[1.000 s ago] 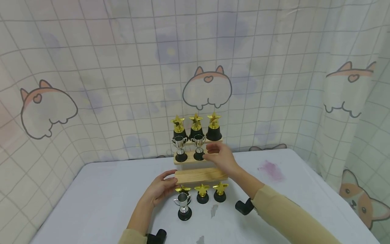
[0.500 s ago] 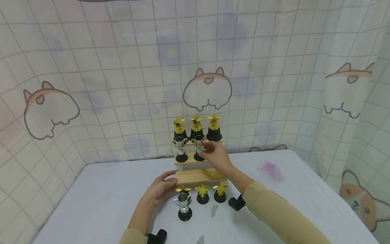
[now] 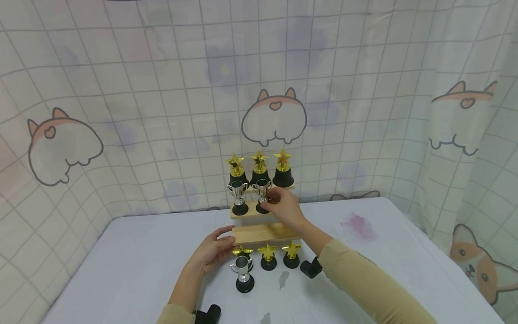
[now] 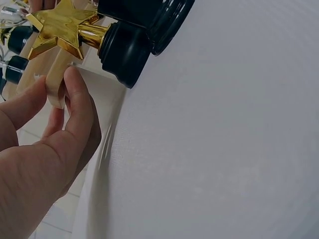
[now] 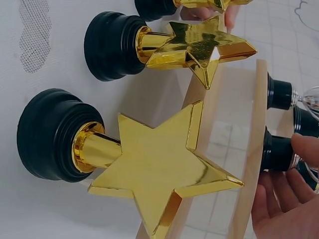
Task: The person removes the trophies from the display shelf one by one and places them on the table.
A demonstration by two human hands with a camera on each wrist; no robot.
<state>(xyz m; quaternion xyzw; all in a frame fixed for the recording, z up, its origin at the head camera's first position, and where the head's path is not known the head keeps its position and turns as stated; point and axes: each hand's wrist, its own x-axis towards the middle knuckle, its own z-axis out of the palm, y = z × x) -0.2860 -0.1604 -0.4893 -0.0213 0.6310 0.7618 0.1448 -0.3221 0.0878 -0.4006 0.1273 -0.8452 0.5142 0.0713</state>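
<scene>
My left hand (image 3: 216,250) pinches the left end of the lowest wooden step (image 3: 263,233) of a tiered display stand; in the left wrist view, thumb and fingers sit on either side of the board end (image 4: 56,82). At the middle step (image 3: 247,216), my right hand (image 3: 285,209) holds a small silver trophy cup (image 3: 261,185) low down, by its stem and black base. In the right wrist view its thumb lies near the top of the black base (image 5: 277,150). To the left on that step stands a matching silver trophy cup (image 3: 238,191).
Three gold star trophies (image 3: 283,168) line the top step. Before the stand, three more star trophies (image 3: 291,254) stand on the white tablecloth (image 3: 141,261), with another silver cup (image 3: 243,271) in front of the left one. A patterned curtain (image 3: 170,112) hangs behind.
My right hand has shifted slightly left, bringing its thumb and fingers onto the right silver trophy cup. My left hand stays on the lowest step.
</scene>
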